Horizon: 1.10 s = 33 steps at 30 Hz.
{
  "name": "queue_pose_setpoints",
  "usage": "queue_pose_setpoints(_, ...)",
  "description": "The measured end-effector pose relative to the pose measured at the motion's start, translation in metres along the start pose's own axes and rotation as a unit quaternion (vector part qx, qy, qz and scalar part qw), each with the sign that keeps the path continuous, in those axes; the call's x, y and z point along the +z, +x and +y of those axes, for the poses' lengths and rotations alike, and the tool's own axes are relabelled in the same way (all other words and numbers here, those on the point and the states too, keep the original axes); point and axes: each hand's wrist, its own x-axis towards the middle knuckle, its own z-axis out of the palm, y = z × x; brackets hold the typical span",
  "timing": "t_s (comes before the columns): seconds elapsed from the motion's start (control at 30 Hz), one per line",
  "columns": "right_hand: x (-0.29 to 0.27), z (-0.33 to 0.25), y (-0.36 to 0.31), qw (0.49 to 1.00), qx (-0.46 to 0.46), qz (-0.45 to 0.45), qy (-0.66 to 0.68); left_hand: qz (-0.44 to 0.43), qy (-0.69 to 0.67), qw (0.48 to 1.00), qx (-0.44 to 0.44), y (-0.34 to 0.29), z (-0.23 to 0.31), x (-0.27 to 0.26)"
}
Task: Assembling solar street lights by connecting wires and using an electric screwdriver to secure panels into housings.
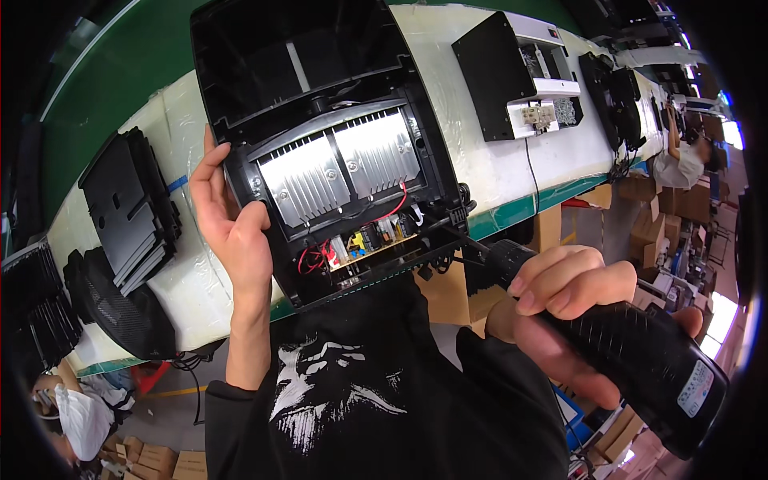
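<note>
An opened black device housing point(240, 164) lies before me with its black cover section point(256, 68) on the far side. Inside sit two silver finned metal plates point(308, 184), a small circuit board point(370, 254) and red wires point(308, 258). My left hand point(232, 220) grips the housing's left edge, thumb on top. A black power screwdriver point(640, 352) is wrapped in the fingers of my right hand point(572, 292). Its thin bit point(458, 234) points at the housing's near right corner, by the board; I cannot tell whether the tip touches a screw.
A black and white screw feeder point(500, 80) stands to the right on the white-covered bench point(512, 180). On the left lie stacked black panels point(128, 200) and a black mesh-textured part point(120, 308). Cardboard boxes point(652, 232) and another person point(680, 164) are farther right.
</note>
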Motion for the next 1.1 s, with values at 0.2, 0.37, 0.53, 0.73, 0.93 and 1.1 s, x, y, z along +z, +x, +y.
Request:
queue_pose_setpoints(0.2,0.000,0.000,-0.009,0.999,0.008,0.014,-0.034,-0.006,-0.002,1.000,-0.007,-0.001,-0.003,0.004)
queue_pose_setpoints(0.37,0.001,-0.009,-0.016,0.997,0.044,0.025,-0.051,0.004,0.009,1.000,0.009,-0.003,-0.002,0.002)
queue_pose_setpoints(0.53,-0.018,-0.022,-0.006,0.988,0.127,-0.049,-0.066,0.007,0.024,1.000,0.012,-0.001,-0.003,0.002)
queue_pose_setpoints(0.73,-0.001,-0.012,-0.013,0.986,0.151,0.036,-0.053,0.015,0.027,1.000,-0.006,-0.002,-0.002,0.001)
queue_pose_setpoints(0.93,-0.001,0.007,-0.016,0.997,0.039,0.061,-0.024,0.012,0.035,0.999,0.006,-0.002,-0.003,0.002)
queue_pose_setpoints(1.1,-0.003,0.009,-0.017,0.997,0.001,0.060,-0.056,0.005,0.039,0.999,0.023,-0.002,-0.005,0.002)
